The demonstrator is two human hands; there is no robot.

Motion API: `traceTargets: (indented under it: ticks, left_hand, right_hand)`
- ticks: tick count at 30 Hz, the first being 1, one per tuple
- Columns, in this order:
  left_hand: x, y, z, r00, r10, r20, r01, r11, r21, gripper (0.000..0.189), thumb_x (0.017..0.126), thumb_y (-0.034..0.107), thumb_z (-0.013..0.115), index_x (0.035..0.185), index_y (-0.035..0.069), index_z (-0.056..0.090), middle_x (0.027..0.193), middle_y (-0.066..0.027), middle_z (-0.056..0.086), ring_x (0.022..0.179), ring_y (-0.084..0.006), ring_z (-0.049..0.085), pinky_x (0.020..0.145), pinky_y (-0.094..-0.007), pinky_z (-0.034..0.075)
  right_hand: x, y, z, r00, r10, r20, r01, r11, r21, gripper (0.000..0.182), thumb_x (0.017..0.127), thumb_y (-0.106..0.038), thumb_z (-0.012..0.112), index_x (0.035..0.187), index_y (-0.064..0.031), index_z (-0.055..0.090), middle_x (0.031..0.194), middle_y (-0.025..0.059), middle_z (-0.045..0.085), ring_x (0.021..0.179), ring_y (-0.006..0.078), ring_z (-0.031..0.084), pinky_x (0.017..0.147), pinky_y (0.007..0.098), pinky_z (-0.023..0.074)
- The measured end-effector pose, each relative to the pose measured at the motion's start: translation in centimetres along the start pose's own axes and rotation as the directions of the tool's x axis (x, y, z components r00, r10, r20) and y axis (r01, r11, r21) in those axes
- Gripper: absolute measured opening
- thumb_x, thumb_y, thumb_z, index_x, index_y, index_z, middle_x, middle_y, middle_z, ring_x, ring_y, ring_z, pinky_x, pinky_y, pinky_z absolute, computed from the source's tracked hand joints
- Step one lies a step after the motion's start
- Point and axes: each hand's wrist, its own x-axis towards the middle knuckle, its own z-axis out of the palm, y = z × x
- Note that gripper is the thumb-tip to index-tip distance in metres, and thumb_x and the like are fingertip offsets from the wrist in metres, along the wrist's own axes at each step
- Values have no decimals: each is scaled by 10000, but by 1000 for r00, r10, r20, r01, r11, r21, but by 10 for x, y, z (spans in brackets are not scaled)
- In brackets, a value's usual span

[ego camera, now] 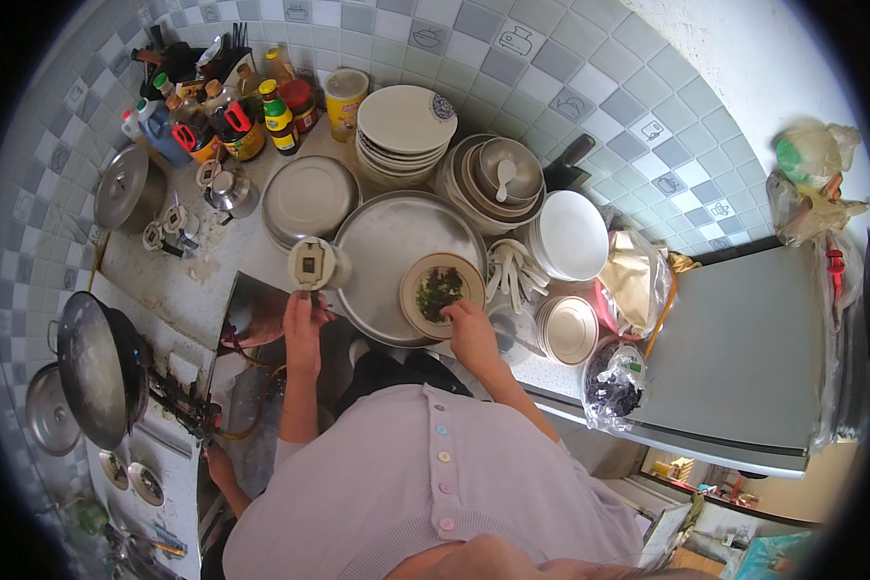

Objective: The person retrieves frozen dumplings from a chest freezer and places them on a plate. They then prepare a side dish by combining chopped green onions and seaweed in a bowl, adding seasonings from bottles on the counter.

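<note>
My left hand (302,326) grips the handle of a lidded seasoning jar (313,264), held up beside the left edge of a large round metal tray (377,239). On the tray's near right part sits a small beige bowl (415,308) with chopped dark and green leaves (438,293) in it. The fingers of my right hand (471,330) are at the near right rim of this bowl, touching or just above the leaves; whether they pinch something is hidden.
Stacked plates (406,119), metal bowls (507,174), white bowls (571,233) and spoons (511,272) surround the tray. Sauce bottles (279,119) line the wall. A wok (90,370) stands at left, near another person's hand (220,464). A cleaver (569,163) leans behind the bowls.
</note>
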Motion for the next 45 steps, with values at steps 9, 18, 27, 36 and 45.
traceTargets:
  ticks: [9,18,27,36,45]
  left_hand:
    - [-30,-1,42,972,-107,210,65,978,197,210,1024,244,505,1039,44,565,897,-10,581,771,-77,501,729,-226,432]
    - [-46,-6,73,934,-112,340,0,950,311,94,996,86,506,1023,10,554,872,-18,573,798,-77,529,729,-218,430]
    - [-60,-7,78,932,-51,359,-55,959,278,127,942,-60,458,996,-17,565,904,-34,582,813,-89,555,766,-232,462]
    - [-61,-2,71,907,-44,419,-73,964,257,130,964,-58,432,1022,-24,543,955,-47,577,878,-92,573,791,-235,494]
    - [-64,-5,66,900,-17,435,-134,940,313,120,960,-62,436,1017,-33,537,938,-43,585,870,-85,570,794,-229,492]
  right_hand:
    - [5,10,-20,987,65,-146,-53,995,85,294,834,29,560,1115,-15,638,1134,155,623,1057,351,600,870,401,496]
    - [17,-91,-84,975,-13,-223,123,863,490,267,873,30,628,1134,-29,640,900,100,587,805,191,603,684,300,483]
    - [1,-102,-93,968,-212,-136,247,908,338,205,874,4,648,1077,-27,639,837,109,589,702,255,612,611,344,487]
    - [0,-102,-93,923,-332,-195,370,905,211,214,864,23,615,1070,-35,603,874,129,568,765,336,617,638,402,497]
    - [0,-92,-90,969,-170,-180,236,853,466,144,900,6,580,1022,-15,654,814,109,600,691,252,598,600,336,472]
